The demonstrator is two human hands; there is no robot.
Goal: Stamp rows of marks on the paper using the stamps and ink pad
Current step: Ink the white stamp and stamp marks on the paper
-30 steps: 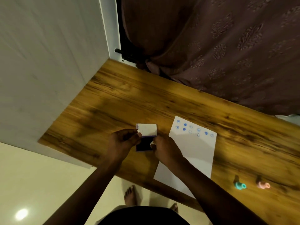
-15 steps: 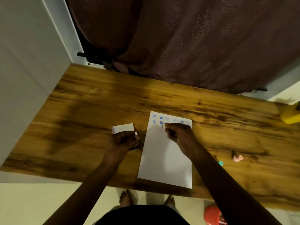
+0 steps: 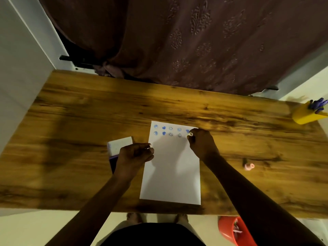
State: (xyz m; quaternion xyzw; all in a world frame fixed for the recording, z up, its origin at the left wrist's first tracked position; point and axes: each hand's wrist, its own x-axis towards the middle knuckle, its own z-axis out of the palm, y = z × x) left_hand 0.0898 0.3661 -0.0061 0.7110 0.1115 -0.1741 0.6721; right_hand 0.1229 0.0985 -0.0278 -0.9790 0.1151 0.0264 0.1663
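Right hand: your right hand pinches a small stamp, pressed on the paper's second row.
Left hand: your left hand rests loosely curled over the ink pad, gripping nothing visible.
Paper: flat on tabletop.

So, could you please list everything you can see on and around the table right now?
table: one, wood brown, fills the middle
paper: one, white, centre, two rows of blue marks along its far edge
ink pad: one, white lid open, left of the paper
pink stamp: one, on the table right of the paper
cup: one, yellow, holds blue pens, far right
curtain: one, dark brown, behind the table
bin: one, red, on the floor
left hand: over the ink pad
right hand: presses a small stamp at the second row's right end
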